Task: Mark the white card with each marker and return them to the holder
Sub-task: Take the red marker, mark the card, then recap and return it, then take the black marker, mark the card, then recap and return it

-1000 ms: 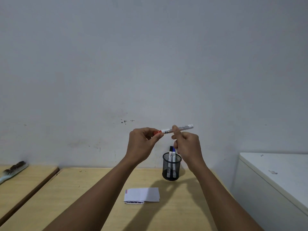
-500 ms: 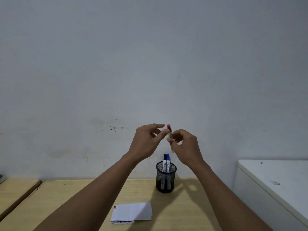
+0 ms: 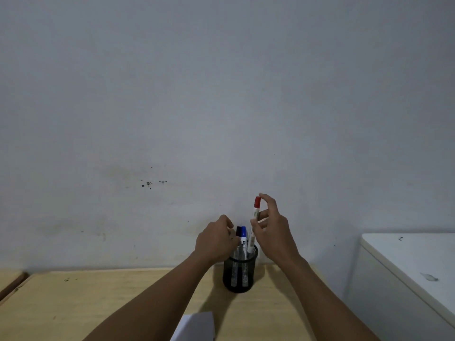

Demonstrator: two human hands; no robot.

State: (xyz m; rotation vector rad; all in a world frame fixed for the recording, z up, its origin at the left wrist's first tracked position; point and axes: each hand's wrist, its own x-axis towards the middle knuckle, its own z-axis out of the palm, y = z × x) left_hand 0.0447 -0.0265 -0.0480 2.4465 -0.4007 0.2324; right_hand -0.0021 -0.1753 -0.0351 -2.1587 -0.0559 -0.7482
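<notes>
My right hand holds the red-capped marker upright, cap on top, with its lower end dipping into the black mesh holder. A blue-capped marker and a black-capped marker stand in the holder. My left hand is curled just left of the holder's rim, with its fingertips against the black marker. Whether it grips that marker is unclear. The white card lies on the table at the bottom edge, partly cut off and partly behind my left forearm.
The holder stands near the back of a light wooden table, close to a plain grey wall. A white cabinet stands at the right. The edge of a second wooden table shows at far left.
Both hands have dropped from chest height to the holder. The red marker, held between both hands earlier, is now upright in my right hand alone and entering the holder. The camera tilted up.
</notes>
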